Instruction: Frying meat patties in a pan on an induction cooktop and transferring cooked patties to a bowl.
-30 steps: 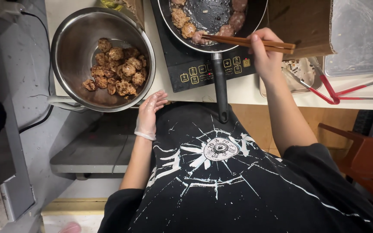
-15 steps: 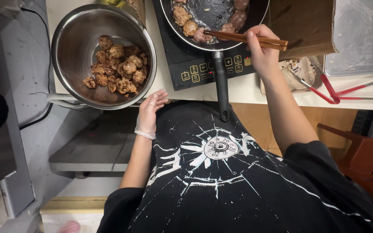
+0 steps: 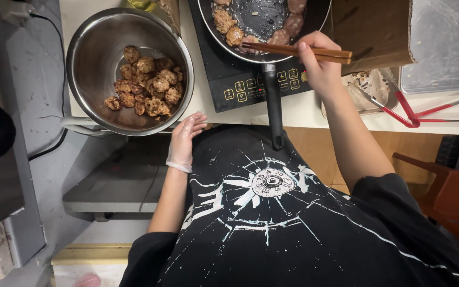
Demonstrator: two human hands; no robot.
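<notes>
We see the fingers of our right hand (image 3: 320,66) pinching a pair of wooden chopsticks (image 3: 293,50), whose tips reach the browned meat pieces (image 3: 229,29) in the dark frying pan (image 3: 264,21) on the black induction cooker (image 3: 251,87). Our left hand (image 3: 184,141), in a thin clear glove, rests with fingers loosely together at the counter edge, just beside the steel bowl (image 3: 94,48) of fried meatballs (image 3: 147,87).

Right hand (image 3: 320,66) raised, fingers pinched — left hand (image 3: 183,139) gloved, fingers extended.
</notes>
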